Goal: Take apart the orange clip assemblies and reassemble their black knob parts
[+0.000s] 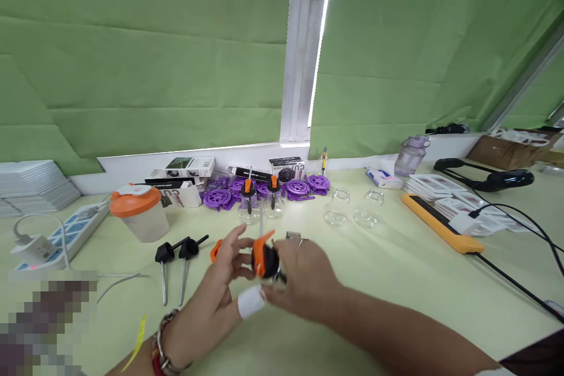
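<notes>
Head view: left hand [220, 285] and right hand [308, 276] pinch an orange-black top [261, 258]; a box [288, 171] seemingly reads "HOLDER".

We look from one camera worn on the head, facing forward and down across the pale table [396, 288] toward the white window post [303, 41]. That post rises just right of our view's middle. Close to us, below the post, are the left hand [221, 283] and right hand [308, 273]; our wide view reaches well to either side of it.
</notes>
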`<state>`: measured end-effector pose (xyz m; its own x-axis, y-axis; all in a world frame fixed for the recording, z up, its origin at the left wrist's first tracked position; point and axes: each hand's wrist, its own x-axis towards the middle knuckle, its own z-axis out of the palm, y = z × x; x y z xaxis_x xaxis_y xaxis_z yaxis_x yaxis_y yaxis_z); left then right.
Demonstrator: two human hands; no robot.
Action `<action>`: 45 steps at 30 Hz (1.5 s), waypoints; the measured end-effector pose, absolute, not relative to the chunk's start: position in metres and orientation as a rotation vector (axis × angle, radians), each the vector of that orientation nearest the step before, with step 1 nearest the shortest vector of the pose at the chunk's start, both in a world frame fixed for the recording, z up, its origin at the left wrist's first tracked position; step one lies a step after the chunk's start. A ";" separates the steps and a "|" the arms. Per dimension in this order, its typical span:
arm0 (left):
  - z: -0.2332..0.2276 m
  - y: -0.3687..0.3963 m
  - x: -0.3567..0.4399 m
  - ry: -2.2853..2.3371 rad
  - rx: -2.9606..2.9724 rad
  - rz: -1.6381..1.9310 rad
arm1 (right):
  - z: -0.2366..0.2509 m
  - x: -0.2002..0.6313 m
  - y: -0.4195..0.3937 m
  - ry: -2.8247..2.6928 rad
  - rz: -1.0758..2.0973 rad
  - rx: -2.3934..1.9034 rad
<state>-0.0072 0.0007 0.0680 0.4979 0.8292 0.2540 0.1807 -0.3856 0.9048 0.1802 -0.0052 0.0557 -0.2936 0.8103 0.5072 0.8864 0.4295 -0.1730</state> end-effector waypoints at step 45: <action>0.006 0.037 0.001 0.544 0.932 0.617 | 0.004 0.218 0.038 -1.252 1.758 -1.369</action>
